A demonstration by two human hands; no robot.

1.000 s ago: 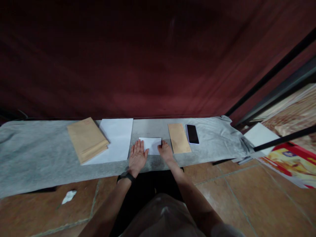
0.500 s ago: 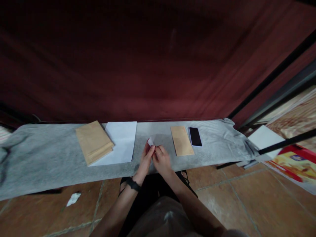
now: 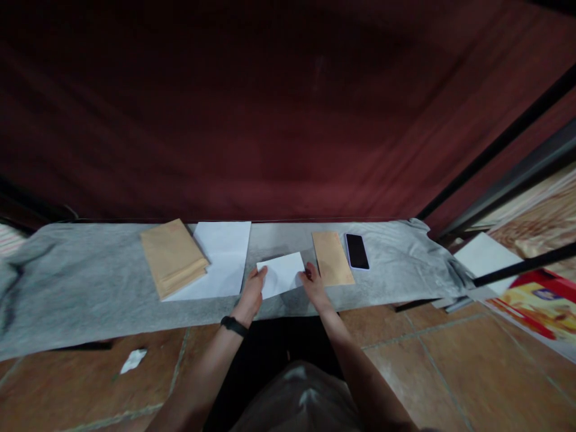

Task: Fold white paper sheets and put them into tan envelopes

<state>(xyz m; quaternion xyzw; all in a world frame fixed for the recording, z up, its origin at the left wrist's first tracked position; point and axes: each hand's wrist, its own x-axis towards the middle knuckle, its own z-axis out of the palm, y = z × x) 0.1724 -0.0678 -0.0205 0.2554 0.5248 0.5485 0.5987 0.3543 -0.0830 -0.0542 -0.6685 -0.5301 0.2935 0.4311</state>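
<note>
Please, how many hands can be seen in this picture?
2: the left hand holds the left end of the white paper, and the right hand holds its right end, near a brown envelope.

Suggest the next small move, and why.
Probably keep the paper in the left hand and free the right hand to draw the envelope nearer. Both hands hold the paper at opposite ends, so the left could likely manage alone, and the envelope lies flat just beyond the right hand.
</note>
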